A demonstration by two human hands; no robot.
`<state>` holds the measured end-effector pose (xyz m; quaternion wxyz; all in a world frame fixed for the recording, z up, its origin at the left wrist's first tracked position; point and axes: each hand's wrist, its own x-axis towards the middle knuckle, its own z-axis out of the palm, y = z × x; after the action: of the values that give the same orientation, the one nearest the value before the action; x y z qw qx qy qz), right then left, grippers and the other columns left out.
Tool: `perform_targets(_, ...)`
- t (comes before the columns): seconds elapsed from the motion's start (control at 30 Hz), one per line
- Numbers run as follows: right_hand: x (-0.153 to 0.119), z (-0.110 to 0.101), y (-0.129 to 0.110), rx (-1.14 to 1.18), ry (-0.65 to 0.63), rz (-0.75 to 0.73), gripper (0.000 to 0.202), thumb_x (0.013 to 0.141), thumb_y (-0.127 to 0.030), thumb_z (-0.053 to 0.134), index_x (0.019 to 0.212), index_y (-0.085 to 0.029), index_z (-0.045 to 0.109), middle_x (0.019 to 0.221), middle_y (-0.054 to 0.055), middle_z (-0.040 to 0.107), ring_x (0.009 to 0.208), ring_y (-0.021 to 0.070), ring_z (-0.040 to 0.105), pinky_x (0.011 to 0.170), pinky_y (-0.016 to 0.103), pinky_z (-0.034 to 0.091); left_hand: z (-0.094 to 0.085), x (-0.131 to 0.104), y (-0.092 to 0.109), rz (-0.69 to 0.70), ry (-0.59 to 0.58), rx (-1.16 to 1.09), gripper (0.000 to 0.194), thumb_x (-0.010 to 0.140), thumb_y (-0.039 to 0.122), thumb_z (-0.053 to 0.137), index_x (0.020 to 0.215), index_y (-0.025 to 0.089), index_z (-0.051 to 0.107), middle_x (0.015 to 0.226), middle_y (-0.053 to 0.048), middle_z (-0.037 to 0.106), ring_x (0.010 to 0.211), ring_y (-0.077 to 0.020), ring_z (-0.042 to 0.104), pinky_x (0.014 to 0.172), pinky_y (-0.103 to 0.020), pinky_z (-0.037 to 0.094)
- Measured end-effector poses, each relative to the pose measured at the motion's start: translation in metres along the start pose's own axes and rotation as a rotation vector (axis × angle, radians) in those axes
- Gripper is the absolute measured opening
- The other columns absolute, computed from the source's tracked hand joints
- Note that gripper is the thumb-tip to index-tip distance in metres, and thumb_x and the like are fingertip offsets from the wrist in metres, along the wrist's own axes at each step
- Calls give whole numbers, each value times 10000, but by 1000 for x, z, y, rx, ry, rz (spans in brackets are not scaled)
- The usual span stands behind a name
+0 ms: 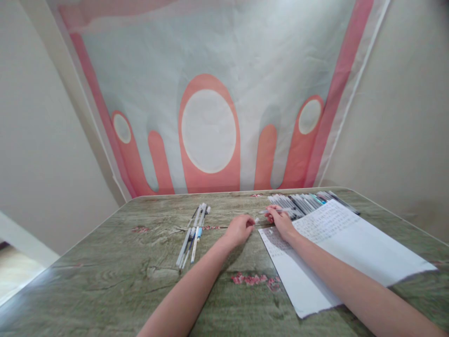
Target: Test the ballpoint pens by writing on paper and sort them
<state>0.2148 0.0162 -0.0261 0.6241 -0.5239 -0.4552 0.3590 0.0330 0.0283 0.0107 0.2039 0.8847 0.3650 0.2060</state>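
Note:
My right hand (pixel 278 220) is closed in a pinch around a clear-barrelled pen (pixel 263 212), whose end sticks out to the left of the fingers. Close by on the left, my left hand (pixel 240 229) has its fingers curled together. At its fingertips shows a small whitish pen cap (pixel 257 220), a short gap from the pen. My right wrist and forearm lie over a sheet of paper (pixel 354 252) with handwriting along its upper part. Just beyond the right hand is a row of many pens (pixel 305 203), partly covered by the paper.
Left of my hands lies a smaller group of pens (pixel 196 229) in two overlapping bunches, one with a light blue part. The wood-patterned table (pixel 115 276) has printed pink flowers. Behind its far edge hangs a pink and white printed cloth (pixel 210 131) between pale walls.

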Motion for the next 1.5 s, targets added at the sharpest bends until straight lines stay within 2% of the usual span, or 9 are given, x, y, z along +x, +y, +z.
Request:
perform_targets(0.17, 0, 1, -1, 39, -5, 24, 256, 705, -438, 506, 786, -195, 500, 617, -3, 585, 474, 110, 482, 447, 224, 370, 1, 12, -14, -108, -10, 105, 178, 691, 188, 499, 822, 170, 619, 828, -39, 634, 807, -166, 555, 753, -274, 414)
perform_targets(0.5, 0, 1, 0, 46, 2, 20, 234, 700, -422, 514, 766, -198, 513, 606, -8, 587, 470, 111, 478, 451, 227, 364, 6, 21, -13, -82, -51, 186, 146, 727, 231, 490, 753, 158, 614, 813, -68, 637, 783, -187, 562, 731, -300, 421)
perform_targets(0.6, 0, 0, 1, 32, -6, 23, 236, 709, -422, 508, 776, -196, 512, 620, -1, 585, 473, 114, 473, 450, 231, 360, 10, 19, -14, -97, -15, 138, 131, 737, 232, 486, 741, 153, 591, 820, -71, 620, 810, -183, 549, 758, -304, 411)
perform_targets(0.7, -2, 0, -2, -29, -14, -7, 242, 735, -428, 477, 798, -196, 505, 623, 0, 574, 487, 120, 475, 456, 235, 364, 13, 19, -19, -168, 120, -71, 116, 758, 234, 468, 756, 153, 550, 797, -48, 598, 785, -150, 534, 748, -285, 413)
perform_targets(0.87, -17, 5, -15, -309, -75, -254, 226, 791, -391, 418, 832, -192, 514, 682, 6, 568, 574, 132, 502, 558, 252, 402, 15, 22, -30, -426, 322, -784, 98, 771, 248, 470, 762, 152, 483, 652, 13, 530, 567, -70, 488, 588, -209, 413)
perform_targets(1.03, -27, 11, -20, -533, -113, -513, 191, 805, -325, 426, 874, -183, 534, 762, 29, 583, 713, 151, 540, 686, 268, 416, 16, 20, -29, -513, 360, -1283, 113, 717, 193, 569, 747, 148, 470, 583, 47, 467, 491, -32, 446, 507, -153, 369)
perform_targets(1.17, -27, 11, -18, -578, -121, -645, 174, 812, -287, 429, 901, -178, 532, 781, 45, 584, 721, 159, 543, 670, 278, 434, 16, 19, -25, -546, 395, -1510, 201, 699, 114, 597, 868, 156, 499, 621, 39, 488, 505, -33, 465, 515, -156, 389)
perform_targets(1.33, -30, 12, -22, -582, -178, -820, 163, 822, -239, 424, 946, -199, 522, 863, 61, 578, 801, 171, 548, 718, 308, 455, 16, 22, -26, -530, 371, -1743, 146, 791, 72, 471, 902, 120, 553, 608, 13, 477, 515, -35, 465, 539, -161, 417)
perform_targets(1.5, -33, 14, -25, -619, -219, -871, 214, 818, -204, 424, 1016, -216, 506, 928, 63, 563, 833, 167, 558, 732, 305, 471, 18, 24, -27, -559, 405, -1840, 148, 804, 66, 445, 873, 95, 573, 601, -4, 485, 526, -41, 474, 557, -161, 437)
